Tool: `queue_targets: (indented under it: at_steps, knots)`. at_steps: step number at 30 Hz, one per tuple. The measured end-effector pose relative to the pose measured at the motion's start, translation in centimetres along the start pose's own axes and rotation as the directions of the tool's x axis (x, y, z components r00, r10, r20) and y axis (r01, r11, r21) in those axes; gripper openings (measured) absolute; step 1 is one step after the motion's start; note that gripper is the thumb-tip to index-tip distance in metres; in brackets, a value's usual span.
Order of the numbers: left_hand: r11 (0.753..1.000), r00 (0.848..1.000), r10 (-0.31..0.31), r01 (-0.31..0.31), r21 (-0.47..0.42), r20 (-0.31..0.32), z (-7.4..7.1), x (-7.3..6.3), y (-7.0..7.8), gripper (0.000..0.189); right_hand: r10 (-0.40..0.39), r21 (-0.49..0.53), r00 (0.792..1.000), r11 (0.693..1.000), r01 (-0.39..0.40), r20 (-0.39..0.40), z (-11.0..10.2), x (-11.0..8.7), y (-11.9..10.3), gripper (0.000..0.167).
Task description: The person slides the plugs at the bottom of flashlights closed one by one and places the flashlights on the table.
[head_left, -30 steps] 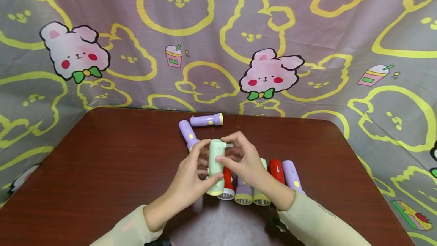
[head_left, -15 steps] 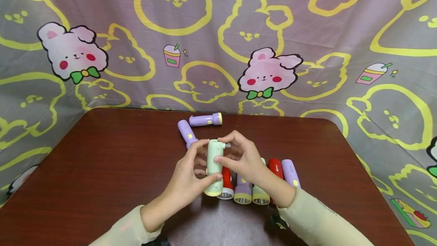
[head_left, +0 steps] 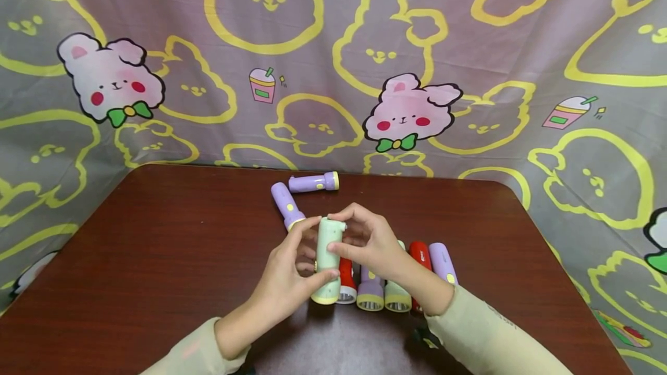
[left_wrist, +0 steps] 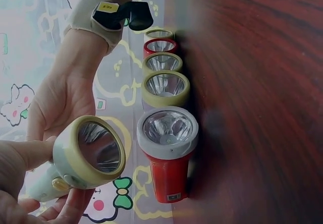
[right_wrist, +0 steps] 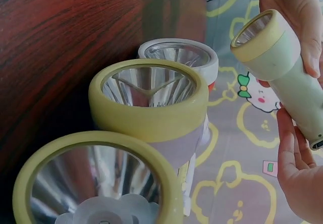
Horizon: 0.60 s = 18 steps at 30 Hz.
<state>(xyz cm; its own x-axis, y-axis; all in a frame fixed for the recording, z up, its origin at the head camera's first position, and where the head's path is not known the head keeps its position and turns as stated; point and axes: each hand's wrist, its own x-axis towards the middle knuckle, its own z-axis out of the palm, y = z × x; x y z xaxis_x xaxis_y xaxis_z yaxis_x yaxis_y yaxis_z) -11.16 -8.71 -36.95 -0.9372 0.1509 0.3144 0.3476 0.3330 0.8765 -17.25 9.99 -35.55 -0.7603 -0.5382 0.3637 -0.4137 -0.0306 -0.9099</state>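
A mint-green flashlight (head_left: 328, 259) with a pale yellow lens ring is held up in both hands, lens end low and toward the body. My left hand (head_left: 278, 276) grips it near the lens end, thumb across the front. With thumb and fingers, my right hand (head_left: 372, 247) pinches the tail end, where a small stub sticks out sideways. In the left wrist view the flashlight (left_wrist: 63, 151) shows its reflector and a yellow button on its side. A dark slot shows at the tail of the flashlight (right_wrist: 290, 77) in the right wrist view.
Behind the hands, a row holds a red flashlight (head_left: 347, 285), a purple one (head_left: 370, 291), a green one (head_left: 398, 295), another red one (head_left: 420, 256) and another purple one (head_left: 443, 262). Farther back lie two purple flashlights (head_left: 314, 183) on the brown table (head_left: 182, 236). A patterned curtain (head_left: 312, 28) stands behind.
The clear prongs jutting from the flashlight's tail earlier no longer show; only a short stub does. The flashlight has dropped slightly, and the right fingers have shifted at its tail.
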Motion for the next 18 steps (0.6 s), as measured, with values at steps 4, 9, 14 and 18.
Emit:
queue_targets:
  at_steps: [4,9,14,18]
  knots:
    - [1.000,1.000,-0.001,0.001,-0.011,0.001,0.02,-0.09,0.06,0.084,0.007,0.006,1.000,1.000,-0.007,0.018,-0.06,-0.02,-0.02,0.033]
    - [1.000,1.000,-0.014,0.014,-0.007,0.001,0.04,-0.25,0.15,0.084,0.007,0.001,0.999,1.000,-0.007,0.037,-0.17,-0.08,-0.14,0.033]
    - [1.000,1.000,0.009,-0.009,-0.002,0.006,-0.04,-0.22,0.14,0.084,0.010,0.007,0.999,1.000,-0.010,0.035,-0.12,-0.10,-0.23,0.035]
    - [0.999,0.998,0.039,-0.041,0.031,0.044,-0.45,-0.07,0.13,0.083,0.019,0.027,1.000,0.999,-0.019,0.024,0.01,-0.14,-0.16,0.037]
